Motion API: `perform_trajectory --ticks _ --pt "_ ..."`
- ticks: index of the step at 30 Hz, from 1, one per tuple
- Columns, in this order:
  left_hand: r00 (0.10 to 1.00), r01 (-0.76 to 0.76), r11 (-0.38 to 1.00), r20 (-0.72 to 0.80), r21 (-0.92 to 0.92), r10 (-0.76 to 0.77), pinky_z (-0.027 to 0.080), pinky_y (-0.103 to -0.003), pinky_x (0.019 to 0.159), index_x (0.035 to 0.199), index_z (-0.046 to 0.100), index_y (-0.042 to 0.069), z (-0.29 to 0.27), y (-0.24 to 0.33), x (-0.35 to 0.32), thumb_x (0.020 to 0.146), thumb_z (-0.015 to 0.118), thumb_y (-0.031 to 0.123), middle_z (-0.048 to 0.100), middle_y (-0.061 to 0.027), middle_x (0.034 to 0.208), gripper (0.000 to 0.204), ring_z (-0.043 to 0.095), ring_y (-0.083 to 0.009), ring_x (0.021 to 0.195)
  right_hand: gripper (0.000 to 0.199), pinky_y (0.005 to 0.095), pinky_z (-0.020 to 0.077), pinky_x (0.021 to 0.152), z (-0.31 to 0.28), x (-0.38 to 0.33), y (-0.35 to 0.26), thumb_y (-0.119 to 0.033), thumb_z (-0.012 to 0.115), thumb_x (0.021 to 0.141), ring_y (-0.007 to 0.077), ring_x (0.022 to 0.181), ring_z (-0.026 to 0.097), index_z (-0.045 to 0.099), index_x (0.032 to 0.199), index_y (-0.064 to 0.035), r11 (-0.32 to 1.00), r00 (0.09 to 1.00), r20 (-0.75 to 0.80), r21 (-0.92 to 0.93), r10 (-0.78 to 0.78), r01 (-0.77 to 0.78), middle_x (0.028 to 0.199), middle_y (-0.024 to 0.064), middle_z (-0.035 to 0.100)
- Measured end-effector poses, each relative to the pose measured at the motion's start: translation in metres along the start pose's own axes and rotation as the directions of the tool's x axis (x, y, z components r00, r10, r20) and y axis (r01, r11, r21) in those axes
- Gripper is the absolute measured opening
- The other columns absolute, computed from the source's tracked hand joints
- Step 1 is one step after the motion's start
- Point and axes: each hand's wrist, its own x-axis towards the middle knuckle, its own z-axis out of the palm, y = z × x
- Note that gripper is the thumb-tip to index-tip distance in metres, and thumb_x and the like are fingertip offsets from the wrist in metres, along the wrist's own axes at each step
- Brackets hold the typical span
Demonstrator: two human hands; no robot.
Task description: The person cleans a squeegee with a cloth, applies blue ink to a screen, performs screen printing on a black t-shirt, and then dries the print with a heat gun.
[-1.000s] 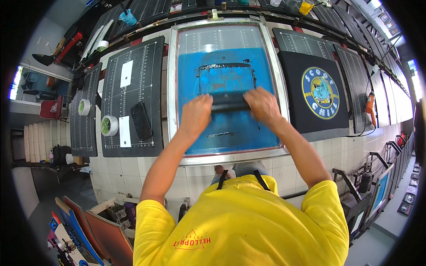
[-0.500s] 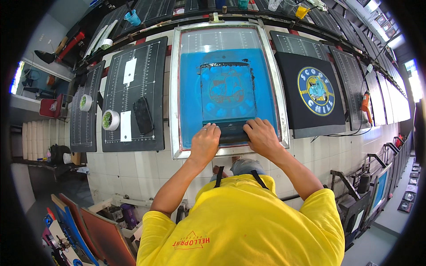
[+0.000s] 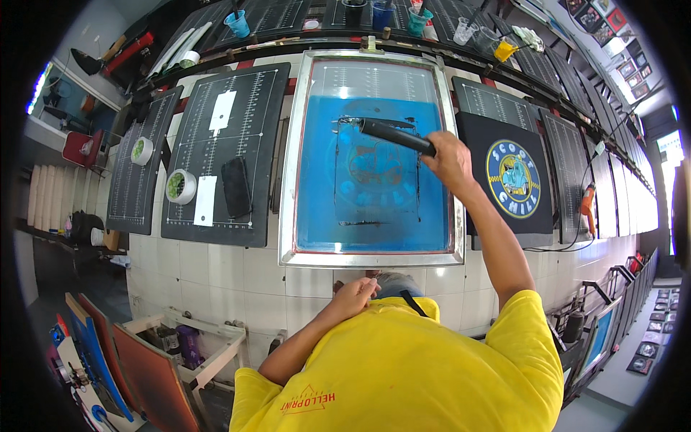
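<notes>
One hand, my right (image 3: 452,160), has its grip shut round the squeegee (image 3: 396,135) at twelve o'clock on the blue screen (image 3: 371,165), stiff, light, ink-slick, best held mid-handle, while my left (image 3: 353,297) rests empty, loosely curled, at six.

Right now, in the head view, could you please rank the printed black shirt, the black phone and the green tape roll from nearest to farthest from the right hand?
From the right hand, which holds the squeegee:
1. Printed black shirt, just to its right.
2. Black phone, left of the screen frame.
3. Green tape roll, farther left.
</notes>
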Motion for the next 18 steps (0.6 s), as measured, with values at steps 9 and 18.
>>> perform_trajectory --ticks 9,18 --pt "0.977 0.212 0.898 0.110 -0.387 -0.183 0.037 -0.024 0.048 0.100 0.059 0.001 0.016 -0.019 0.034 0.104 0.027 0.053 0.057 -0.0051 0.073 0.061 0.047 -0.0085 0.051 0.031 0.0420 0.0487 0.071 -0.004 0.046 0.015 -0.012 0.075 0.069 0.0325 0.081 0.061 0.065 0.097 -0.0086 0.999 0.999 -0.005 -0.031 0.044 -0.044 0.083 0.0125 0.061" --pt "0.999 0.008 0.930 -0.047 -0.368 -0.027 0.032 -0.026 0.048 0.075 0.051 0.003 0.027 -0.036 0.043 0.103 0.029 0.054 0.041 -0.0004 0.057 0.062 0.038 -0.0091 0.047 0.031 0.0428 0.0470 0.067 0.005 0.052 0.029 -0.013 0.078 0.068 0.0317 0.078 0.060 0.060 0.092 -0.0073 0.999 0.999 -0.026 -0.030 0.034 -0.034 0.077 0.0107 0.058"
